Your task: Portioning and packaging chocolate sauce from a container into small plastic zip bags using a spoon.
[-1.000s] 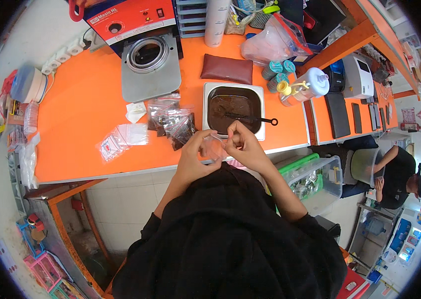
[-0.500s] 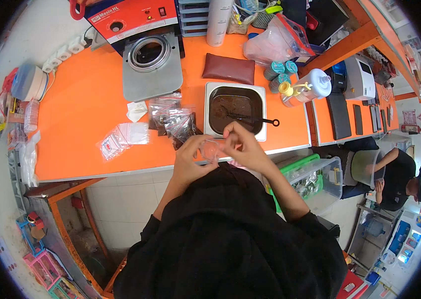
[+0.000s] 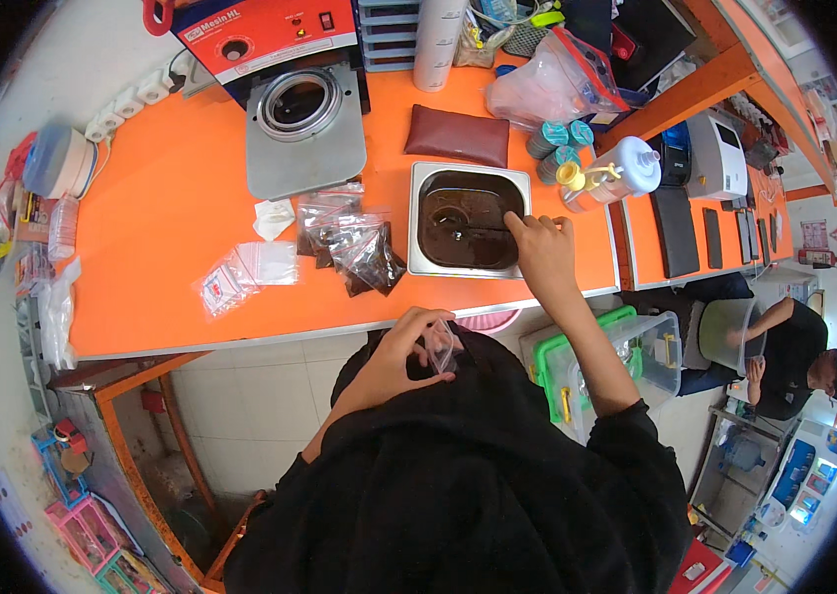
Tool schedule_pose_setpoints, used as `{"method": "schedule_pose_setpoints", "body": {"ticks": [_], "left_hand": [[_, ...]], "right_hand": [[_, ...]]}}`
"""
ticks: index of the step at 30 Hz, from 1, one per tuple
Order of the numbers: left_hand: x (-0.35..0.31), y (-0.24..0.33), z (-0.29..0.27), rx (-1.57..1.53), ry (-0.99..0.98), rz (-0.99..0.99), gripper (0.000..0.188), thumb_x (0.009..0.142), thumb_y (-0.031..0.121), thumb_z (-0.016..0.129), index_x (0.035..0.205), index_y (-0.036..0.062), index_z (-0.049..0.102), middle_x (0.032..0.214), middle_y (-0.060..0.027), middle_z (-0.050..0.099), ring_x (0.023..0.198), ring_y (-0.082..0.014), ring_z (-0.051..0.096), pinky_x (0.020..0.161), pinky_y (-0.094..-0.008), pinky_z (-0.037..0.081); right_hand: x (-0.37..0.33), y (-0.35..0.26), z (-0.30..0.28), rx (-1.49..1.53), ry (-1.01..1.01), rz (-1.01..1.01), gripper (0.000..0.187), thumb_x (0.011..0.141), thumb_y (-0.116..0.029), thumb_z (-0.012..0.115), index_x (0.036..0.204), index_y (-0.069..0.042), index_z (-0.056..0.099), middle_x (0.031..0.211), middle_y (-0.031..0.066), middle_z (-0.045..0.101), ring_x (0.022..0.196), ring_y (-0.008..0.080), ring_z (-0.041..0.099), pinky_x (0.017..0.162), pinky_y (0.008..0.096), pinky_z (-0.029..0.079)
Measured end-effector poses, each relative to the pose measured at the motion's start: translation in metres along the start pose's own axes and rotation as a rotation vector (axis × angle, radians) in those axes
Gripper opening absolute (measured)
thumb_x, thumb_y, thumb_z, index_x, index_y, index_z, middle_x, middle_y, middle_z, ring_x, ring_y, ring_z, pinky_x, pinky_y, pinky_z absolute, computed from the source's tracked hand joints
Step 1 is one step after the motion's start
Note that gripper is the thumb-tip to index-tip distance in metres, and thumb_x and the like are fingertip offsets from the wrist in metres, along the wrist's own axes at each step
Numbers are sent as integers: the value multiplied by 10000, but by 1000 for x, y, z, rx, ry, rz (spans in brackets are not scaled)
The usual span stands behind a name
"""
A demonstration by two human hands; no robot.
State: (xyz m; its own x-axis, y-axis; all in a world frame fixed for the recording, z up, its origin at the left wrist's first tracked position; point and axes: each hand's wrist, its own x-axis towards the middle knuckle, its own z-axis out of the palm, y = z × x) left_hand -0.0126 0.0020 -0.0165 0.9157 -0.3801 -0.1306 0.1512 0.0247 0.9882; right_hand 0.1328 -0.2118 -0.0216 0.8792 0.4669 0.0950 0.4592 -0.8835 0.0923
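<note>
In my left hand (image 3: 389, 364) a small clear plastic bag (image 3: 442, 348) is held close to my body, just off the table's front edge; it looks empty. My right hand (image 3: 545, 255) grips the end of a dark long-handled spoon (image 3: 490, 230) at the right rim of a square steel pan (image 3: 420, 259). Dark brown liquid (image 3: 473, 252) fills part of the pan, and the spoon's head is sunk in it. Left of the pan lie several zip bags with dark contents (image 3: 364, 247). Beside those are flat, clear zip bags (image 3: 245, 275) and a crumpled white tissue (image 3: 273, 220).
Behind the pan lies a maroon pouch (image 3: 458, 137). A red machine with a grey plate (image 3: 304, 163) stands back left. Several teal-topped cups (image 3: 552, 139) and a yellow-capped bottle (image 3: 608, 176) are at right. A green-rimmed bin (image 3: 587, 371) sits below; another person (image 3: 785, 342) works far right.
My right hand has left the plastic bag and reached forward to take the spoon handle. My left hand has drawn the bag back toward my body.
</note>
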Motion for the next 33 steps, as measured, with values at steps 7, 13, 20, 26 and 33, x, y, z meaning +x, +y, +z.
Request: {"method": "schedule_pose_setpoints", "body": {"ticks": [7, 13, 20, 26, 33], "left_hand": [[4, 8, -12, 229, 69, 129, 730, 626, 91, 774, 1275, 62, 441, 1048, -64, 499, 879, -152, 531, 656, -234, 454], [5, -8, -31, 316, 394, 195, 745, 586, 149, 794, 1247, 56, 463, 1076, -64, 567, 837, -147, 542, 637, -244, 446], [17, -19, -52, 247, 583, 327, 620, 598, 113, 780, 1153, 17, 521, 1038, -67, 592, 818, -114, 523, 643, -229, 421], [40, -3, -50, 132, 646, 292, 615, 612, 85, 772, 1163, 5, 512, 1028, -59, 584, 821, -100, 521, 614, -208, 425], [74, -3, -64, 427, 634, 461, 608, 599, 115, 794, 1147, 25, 545, 1029, -72, 586, 822, -104, 538, 599, -207, 439]], "right_hand": [[-12, 2, -1, 289, 68, -136, 132, 747, -74, 574, 858, -130, 617, 675, 15, 580, 697, 181, 575, 729, 394, 334], [-30, 8, -16, 641, -77, 94, 80, 768, -134, 632, 843, -108, 635, 705, 6, 632, 637, 152, 560, 717, 362, 330], [-54, 26, 16, 1520, -182, 486, 96, 823, -64, 621, 900, -7, 612, 731, 29, 633, 693, 71, 557, 639, 193, 420], [-58, 29, 17, 1492, -88, 563, 76, 831, -43, 605, 893, 1, 605, 708, 12, 608, 669, 66, 536, 628, 202, 410], [-54, 19, 0, 1549, 148, 545, 67, 829, -27, 603, 885, 10, 604, 676, 7, 583, 655, 61, 524, 609, 209, 403]]}}
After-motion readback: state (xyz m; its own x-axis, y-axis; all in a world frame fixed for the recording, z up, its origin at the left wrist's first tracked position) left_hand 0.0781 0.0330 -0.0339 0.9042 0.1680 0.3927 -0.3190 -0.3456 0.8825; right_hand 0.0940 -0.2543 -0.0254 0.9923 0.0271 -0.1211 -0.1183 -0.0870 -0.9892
